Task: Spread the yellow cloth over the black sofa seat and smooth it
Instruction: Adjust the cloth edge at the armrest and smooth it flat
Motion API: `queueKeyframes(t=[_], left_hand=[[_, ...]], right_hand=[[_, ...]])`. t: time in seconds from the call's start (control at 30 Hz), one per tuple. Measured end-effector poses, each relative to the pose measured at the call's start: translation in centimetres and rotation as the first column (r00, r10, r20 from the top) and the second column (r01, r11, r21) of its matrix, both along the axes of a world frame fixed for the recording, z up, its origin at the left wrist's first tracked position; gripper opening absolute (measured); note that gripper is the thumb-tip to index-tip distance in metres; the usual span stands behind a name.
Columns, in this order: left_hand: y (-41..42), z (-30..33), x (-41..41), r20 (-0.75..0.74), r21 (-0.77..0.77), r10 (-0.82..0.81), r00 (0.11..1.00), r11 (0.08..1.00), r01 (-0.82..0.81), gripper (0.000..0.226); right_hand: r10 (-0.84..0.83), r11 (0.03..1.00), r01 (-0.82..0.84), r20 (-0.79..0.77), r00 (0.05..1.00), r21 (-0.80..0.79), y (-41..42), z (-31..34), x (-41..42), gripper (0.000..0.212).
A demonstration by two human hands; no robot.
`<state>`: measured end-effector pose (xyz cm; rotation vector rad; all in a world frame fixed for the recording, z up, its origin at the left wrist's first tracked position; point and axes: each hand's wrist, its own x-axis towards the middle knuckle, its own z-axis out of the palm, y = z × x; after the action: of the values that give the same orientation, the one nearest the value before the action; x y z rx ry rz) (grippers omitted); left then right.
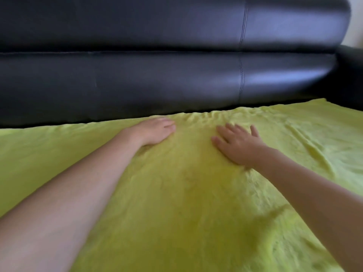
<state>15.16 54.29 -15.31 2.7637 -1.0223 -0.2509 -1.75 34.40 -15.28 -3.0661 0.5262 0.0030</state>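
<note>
The yellow cloth (186, 193) lies spread across the black sofa seat and fills the lower half of the view. Its far edge runs along the foot of the backrest. My left hand (155, 132) rests flat on the cloth near that far edge, fingers together. My right hand (237, 144) presses palm down on the cloth a little to the right, fingers spread. Small ripples bunch in the cloth between and beyond the two hands, and longer creases run across it at the right. The seat itself is hidden under the cloth.
The black leather backrest (157, 75) rises in two padded rolls behind the cloth. A black armrest (349, 75) closes off the far right. A strip of pale wall (356, 20) shows at the top right corner.
</note>
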Motion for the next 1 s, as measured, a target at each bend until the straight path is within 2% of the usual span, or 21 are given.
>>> queueKeyframes(t=[0.1, 0.23, 0.3, 0.37, 0.43, 0.5, 0.6, 0.7, 0.77, 0.83, 0.9, 0.93, 1.0], left_hand=[[0.5, -1.0, 2.6, -0.118, 0.010, 0.077, 0.990, 0.997, -0.077, 0.065], [0.1, -0.8, 4.4, -0.119, 0.125, 0.193, 0.974, 0.976, -0.178, 0.067], [-2.2, 0.1, 3.3, -0.067, 0.013, 0.140, 0.988, 0.990, -0.139, 0.061], [-4.7, 0.7, 1.6, -0.073, -0.119, -0.023, 0.997, 0.993, 0.014, 0.053], [-6.5, 0.0, 0.8, -0.113, -0.083, -0.155, 0.981, 0.986, 0.146, 0.052], [-7.0, -0.8, 1.6, -0.140, 0.015, -0.103, 0.985, 0.994, 0.106, 0.058], [-8.5, -0.4, 2.2, -0.058, 0.054, -0.003, 0.998, 0.999, 0.006, 0.061], [-11.2, -0.2, 0.3, -0.092, -0.050, -0.192, 0.977, 0.981, 0.188, 0.058], [-12.2, -0.7, 0.0, -0.130, -0.001, -0.252, 0.959, 0.967, 0.254, 0.060], [-12.2, -0.8, 0.8, -0.108, 0.057, -0.167, 0.980, 0.983, 0.174, 0.061], [-12.7, -0.3, 0.6, -0.033, 0.026, -0.078, 0.996, 0.997, 0.078, 0.060], [-13.0, -0.1, 0.1, -0.016, -0.027, -0.066, 0.998, 0.997, 0.065, 0.061], [-13.9, 0.1, -2.5, -0.020, -0.087, -0.147, 0.989, 0.986, 0.144, 0.067]], right_hand=[[-0.003, 0.999, 0.005, -0.029, 1.000, 0.053, -0.7, -1.1, -0.5, 0.066], [0.009, 0.995, -0.007, -0.021, 1.000, 0.102, -0.9, -0.8, -0.1, 0.065], [-0.035, 0.977, 0.028, 0.032, 0.999, 0.212, -1.7, -0.2, -0.1, 0.063], [-0.145, 0.962, 0.111, 0.120, 0.982, 0.251, -3.5, 0.4, -0.2, 0.060], [-0.223, 0.961, 0.199, 0.112, 0.968, 0.190, -5.9, 0.9, -0.6, 0.059], [-0.234, 0.967, 0.232, 0.003, 0.972, 0.108, -7.9, 0.6, -1.2, 0.061], [-0.223, 0.972, 0.227, -0.069, 0.972, 0.058, -9.5, -0.4, -1.9, 0.064], [-0.208, 0.975, 0.210, -0.039, 0.977, 0.071, -10.0, -1.0, -1.7, 0.065], [-0.198, 0.978, 0.199, -0.030, 0.980, 0.065, -10.4, -1.1, -1.4, 0.065], [-0.187, 0.980, 0.189, -0.039, 0.982, 0.065, -10.8, -1.2, -1.3, 0.066], [-0.172, 0.981, 0.175, -0.037, 0.984, 0.083, -11.1, -1.2, -1.3, 0.065], [-0.165, 0.981, 0.167, -0.023, 0.986, 0.104, -11.2, -1.1, -1.3, 0.064], [-0.172, 0.974, 0.163, 0.046, 0.984, 0.158, -11.4, -0.8, -1.6, 0.061]])
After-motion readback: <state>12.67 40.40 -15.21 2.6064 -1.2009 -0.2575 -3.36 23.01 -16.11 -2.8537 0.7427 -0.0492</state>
